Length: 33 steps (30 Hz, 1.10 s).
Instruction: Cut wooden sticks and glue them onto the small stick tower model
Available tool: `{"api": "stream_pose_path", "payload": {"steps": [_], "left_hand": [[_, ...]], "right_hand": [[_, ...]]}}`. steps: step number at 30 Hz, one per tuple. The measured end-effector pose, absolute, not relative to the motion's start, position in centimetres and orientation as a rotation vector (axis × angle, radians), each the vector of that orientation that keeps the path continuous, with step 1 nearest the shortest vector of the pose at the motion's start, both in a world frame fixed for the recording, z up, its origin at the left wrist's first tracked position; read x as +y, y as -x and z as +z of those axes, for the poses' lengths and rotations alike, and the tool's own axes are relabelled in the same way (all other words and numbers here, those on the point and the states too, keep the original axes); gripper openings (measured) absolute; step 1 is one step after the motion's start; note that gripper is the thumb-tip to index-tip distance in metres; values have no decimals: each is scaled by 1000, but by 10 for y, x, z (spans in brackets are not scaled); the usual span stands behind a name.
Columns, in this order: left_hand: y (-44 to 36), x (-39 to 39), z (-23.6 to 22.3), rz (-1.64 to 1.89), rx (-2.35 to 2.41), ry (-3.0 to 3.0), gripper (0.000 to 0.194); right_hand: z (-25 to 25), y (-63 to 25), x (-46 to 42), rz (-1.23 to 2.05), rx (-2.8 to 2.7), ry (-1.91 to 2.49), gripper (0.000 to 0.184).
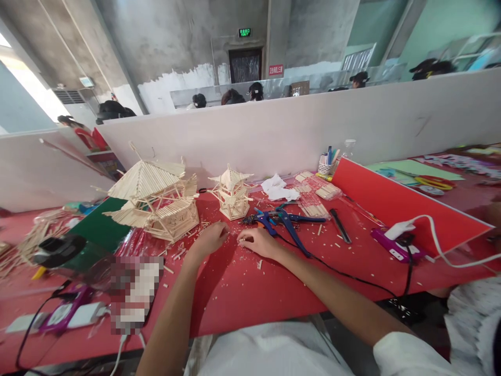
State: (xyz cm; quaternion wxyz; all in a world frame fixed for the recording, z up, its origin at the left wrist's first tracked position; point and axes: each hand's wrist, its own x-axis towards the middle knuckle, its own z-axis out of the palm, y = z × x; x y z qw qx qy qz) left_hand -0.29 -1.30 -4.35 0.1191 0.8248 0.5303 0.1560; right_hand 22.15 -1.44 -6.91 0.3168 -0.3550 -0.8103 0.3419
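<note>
We keep our left hand (214,237) and right hand (257,242) just apart at the red table (242,305), fingers bent; we cannot tell whether they grip anything. The small stick pagoda (232,200) stands at twelve o'clock from them, the larger pagoda (151,183) at ten.

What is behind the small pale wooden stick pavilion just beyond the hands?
A long white upright partition stands behind the small pale wooden stick pavilion, beyond the red tabletop. Anything directly behind the pavilion's body is covered and cannot be seen.
</note>
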Motion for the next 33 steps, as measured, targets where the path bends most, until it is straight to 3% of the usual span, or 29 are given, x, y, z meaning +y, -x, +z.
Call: {"api": "stream_pose_path", "payload": {"steps": [7, 16, 27, 33], "left_hand": [[10, -19, -23, 513, 1740, -2291, 9], [28, -24, -2, 455, 2108, -2204, 28], [26, -27, -10, -104, 2074, -2248, 21], [30, -25, -19, -137, 2043, -2265, 20]], "right_hand": [[-77, -222, -11, 919, -2131, 892, 16], [-73, -225, -7, 839, -2088, 880, 18], [-68, -230, -9, 857, -2090, 852, 28], [-73, -226, -10, 917, -2172, 839, 28]]}}
